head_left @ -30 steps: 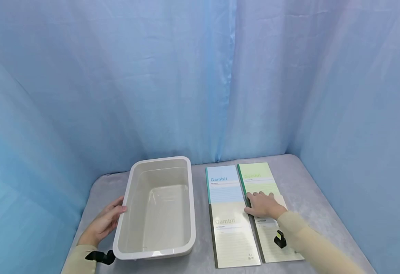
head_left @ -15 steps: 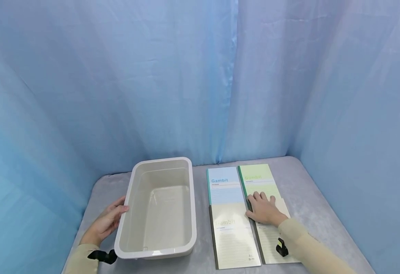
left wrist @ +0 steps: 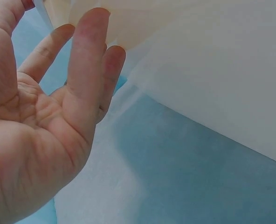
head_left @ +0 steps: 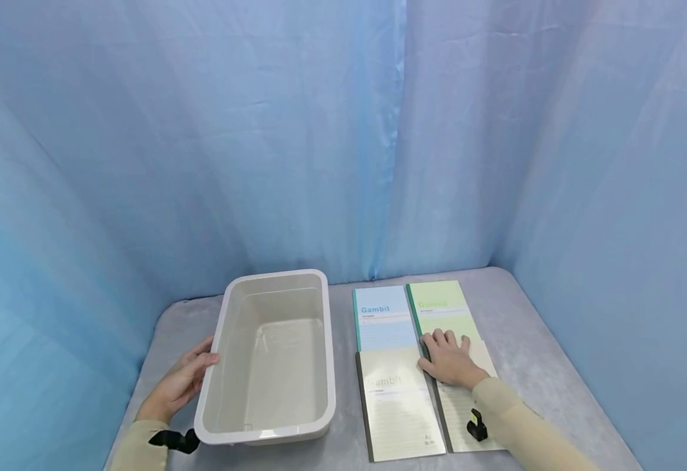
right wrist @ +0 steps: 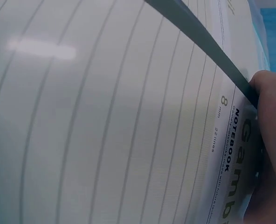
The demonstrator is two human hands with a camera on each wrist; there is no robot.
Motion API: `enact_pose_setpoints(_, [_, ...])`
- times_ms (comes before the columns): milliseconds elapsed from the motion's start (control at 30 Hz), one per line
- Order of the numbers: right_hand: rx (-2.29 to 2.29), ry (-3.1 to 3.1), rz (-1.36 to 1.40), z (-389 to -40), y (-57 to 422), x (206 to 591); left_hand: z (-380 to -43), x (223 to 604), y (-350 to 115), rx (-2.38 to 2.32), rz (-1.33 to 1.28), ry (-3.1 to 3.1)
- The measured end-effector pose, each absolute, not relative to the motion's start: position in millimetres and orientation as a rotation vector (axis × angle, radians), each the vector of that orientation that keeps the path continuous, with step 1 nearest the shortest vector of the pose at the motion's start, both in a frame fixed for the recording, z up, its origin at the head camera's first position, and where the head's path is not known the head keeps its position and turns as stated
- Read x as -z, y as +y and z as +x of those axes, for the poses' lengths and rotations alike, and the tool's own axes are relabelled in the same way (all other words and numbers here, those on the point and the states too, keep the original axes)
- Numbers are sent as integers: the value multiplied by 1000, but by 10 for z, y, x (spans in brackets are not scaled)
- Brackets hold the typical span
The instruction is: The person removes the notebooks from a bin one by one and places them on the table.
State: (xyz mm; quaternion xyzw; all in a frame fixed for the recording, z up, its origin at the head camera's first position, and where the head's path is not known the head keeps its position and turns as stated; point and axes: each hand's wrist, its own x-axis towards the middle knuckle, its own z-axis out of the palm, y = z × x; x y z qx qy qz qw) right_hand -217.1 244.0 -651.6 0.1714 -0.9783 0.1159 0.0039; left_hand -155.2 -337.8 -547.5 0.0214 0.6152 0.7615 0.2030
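Note:
My left hand (head_left: 181, 379) holds the left rim of a beige plastic tub (head_left: 209, 392), with the thumb over the rim and the fingers against the outer wall. In the left wrist view the fingers (left wrist: 84, 60) touch that pale wall. My right hand (head_left: 452, 360) rests with spread fingers on the upper part of a cream notebook (head_left: 467, 418), partly covering it. In the right wrist view the thumb (right wrist: 268, 88) lies at the dark spine of that cream notebook (right wrist: 128, 116). Its far edge meets a green notebook (head_left: 440, 304).
To the left of these lie a blue notebook (head_left: 381, 314) and another cream notebook (head_left: 402, 418), end to end. All rest on a grey cloth-covered table (head_left: 546, 366). Blue curtains (head_left: 296, 131) enclose the back and both sides.
The right hand has shifted slightly toward the near side on the cream notebook. The left hand and the tub hold their place, apart from slight camera sway.

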Motion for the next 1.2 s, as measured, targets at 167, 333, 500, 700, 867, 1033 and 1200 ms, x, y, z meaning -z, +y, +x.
enact_pose_setpoints(167, [-394,-3066,504,-2157,2422,6513,-1566,5475,-3381,-2122,50,1729])
enact_pose_setpoints(333, [-418,-3049,499,-2119,2405,6465,-1567,5479,-3382,-2116,47,1746])
enact_pose_setpoints(500, [-434,-3002,517,-2098,2409,6480,-1566,5499,-3392,-2115,77,1739])
enact_pose_setpoints(700, [-445,-2983,511,-2055,2412,6554,-1554,5491,-3397,-2122,79,1722])
enact_pose_setpoints(867, [-433,-2995,526,-2003,2438,6572,-1550,5486,-3392,-2118,80,1707])
enact_pose_setpoints(1033, [-484,-2974,589,-2034,2467,6550,-1563,5451,-3399,-2087,60,1726])
enact_pose_setpoints(1200, [-620,-3083,653,-2129,2533,6331,-1597,5258,-3403,-1881,-99,1935])
